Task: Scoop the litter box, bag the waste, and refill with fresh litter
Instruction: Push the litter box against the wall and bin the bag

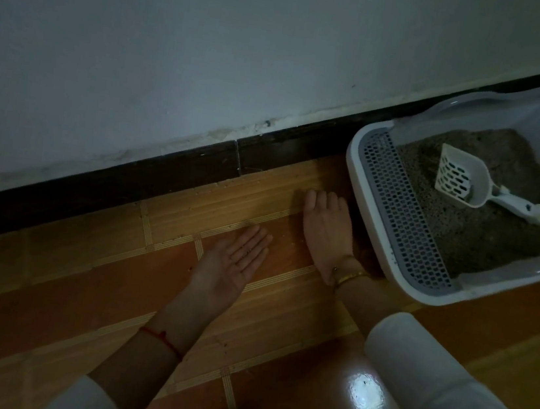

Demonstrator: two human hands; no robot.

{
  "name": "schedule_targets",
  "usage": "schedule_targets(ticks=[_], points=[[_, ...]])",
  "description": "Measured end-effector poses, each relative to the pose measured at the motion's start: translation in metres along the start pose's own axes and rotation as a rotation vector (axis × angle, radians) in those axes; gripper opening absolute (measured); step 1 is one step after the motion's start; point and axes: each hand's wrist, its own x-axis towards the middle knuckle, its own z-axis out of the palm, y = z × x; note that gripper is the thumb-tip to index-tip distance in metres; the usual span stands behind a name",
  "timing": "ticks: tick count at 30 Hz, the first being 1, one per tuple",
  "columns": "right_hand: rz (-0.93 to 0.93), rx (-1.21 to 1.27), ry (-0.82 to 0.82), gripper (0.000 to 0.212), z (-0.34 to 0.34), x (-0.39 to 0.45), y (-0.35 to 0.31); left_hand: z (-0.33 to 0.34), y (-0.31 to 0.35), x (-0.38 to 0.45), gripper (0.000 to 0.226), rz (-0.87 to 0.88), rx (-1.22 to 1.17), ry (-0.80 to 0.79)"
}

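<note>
- I see the litter box (362, 168) on the floor (82, 265) at far right, hard against the dark skirting board (163, 169). Its long axis runs from near-left to far-right, partly cut off by the frame edge.
- A grey perforated step (405, 208) runs along the box's left end.
- Grey litter (483, 239) fills the tray, surface uneven.
- The white scoop (464, 181) lies on top of the litter. Its slotted head points left, handle trails right and slightly nearer, so its long axis is roughly left-right. Nobody is touching it.
- Left hand (233, 261): palm up, fingers straight and together, pointing far-right. A few dark specks on the palm, nothing gripped. Red string at the wrist.
- Right hand (325, 232): palm down, fingers flat toward the floor, just beside the box's left wall. Nothing held. Can't tell whether it presses the floor. Gold bracelet at the wrist.
- Small grains scattered on the floor along the skirting.
- Light-coloured trouser leg (442, 398) at near right.
- Scene is dim.
</note>
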Motion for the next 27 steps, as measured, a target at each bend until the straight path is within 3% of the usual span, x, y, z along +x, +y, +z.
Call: schedule_targets(ticks=[5,7,9,12,15,18,21,24,27], points=[[-0.026,0.368,0.174,0.014,-0.039,-0.048,-0.045,0.004,-0.016,-0.001,0.030,0.000,0.063,0.072],[-0.019,0.448,0.160,0.011,-0.042,-0.065,-0.057,0.005,-0.021,0.000,0.026,-0.002,0.087,0.102],[0.108,0.499,0.123,0.017,-0.039,-0.074,-0.048,0.002,-0.024,-0.002,0.028,-0.025,0.053,0.066],[0.342,0.401,0.104,0.020,-0.024,-0.080,-0.015,-0.003,-0.024,-0.005,0.033,-0.057,0.020,-0.004],[0.416,0.188,-0.029,0.031,-0.006,-0.082,0.006,-0.006,-0.024,-0.007,0.034,-0.059,0.017,-0.009],[0.362,0.017,-0.094,0.031,0.007,-0.079,0.011,-0.005,-0.026,-0.007,0.034,-0.059,0.033,-0.009],[0.247,0.018,-0.053,0.012,0.014,-0.072,0.010,-0.003,-0.026,-0.009,0.033,-0.062,0.041,-0.005],[0.157,-0.022,-0.024,0.021,0.012,-0.069,0.008,-0.003,-0.027,-0.010,0.032,-0.056,0.048,-0.001],[0.138,-0.014,-0.029,0.012,0.002,-0.070,0.008,-0.005,-0.029,-0.009,0.033,-0.049,0.083,0.007]])
